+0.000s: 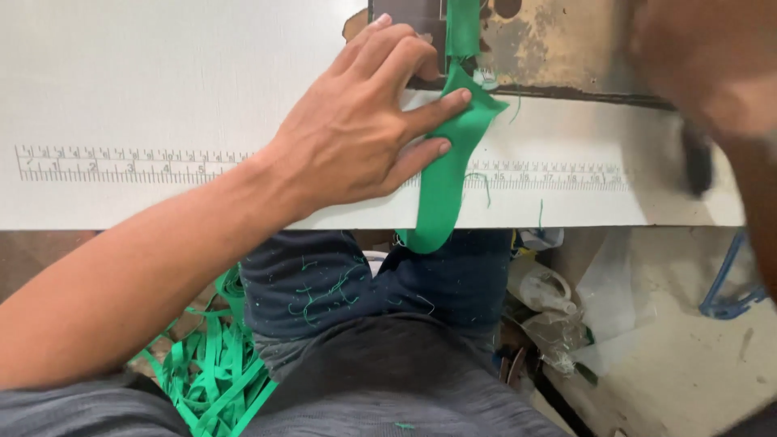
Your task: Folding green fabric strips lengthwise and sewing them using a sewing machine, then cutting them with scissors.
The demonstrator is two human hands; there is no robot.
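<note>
While the green fabric piece (453, 154) lies at the top centre of the frame, the left hand (364, 129) presses it flat on the white table (162, 81), fingers spread, index and middle fingertips pinning the cloth's left edge. Its upper end sits right at the sewing machine's needle area (465, 40), where a narrow green strip runs up out of view, so by my reading the seam is only begun; most of the piece trails over the table's front edge toward the lap. Left forearm comes in from the lower left, wrist low, palm down. The right hand (712, 73) is a blur at the upper right; whether its grip is spread or closed I cannot tell. A printed ruler strip (121, 164) crosses the table. Green offcut strips (210, 372) pile on the floor at lower left.
</note>
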